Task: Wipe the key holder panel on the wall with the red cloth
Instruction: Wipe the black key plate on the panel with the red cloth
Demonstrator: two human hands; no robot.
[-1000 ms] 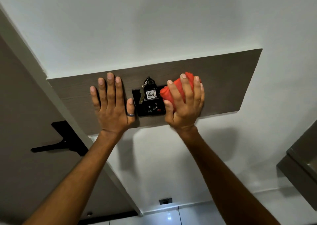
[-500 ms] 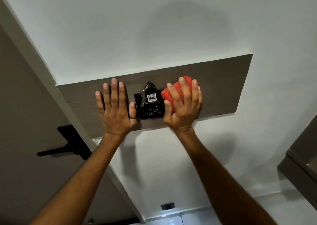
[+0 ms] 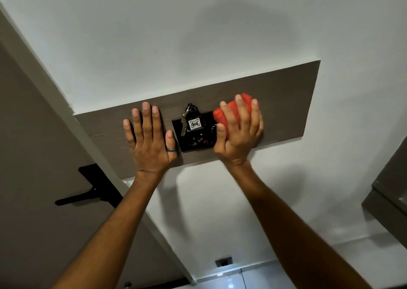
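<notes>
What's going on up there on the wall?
A person is cleaning a wooden panel fixed to the wall. The right hand presses a bunched red cloth against the panel, just right of a black key holder where a key with a tag marked 406 hangs. The left hand lies flat and open on the panel to the left of the holder, with a ring on its thumb.
</notes>
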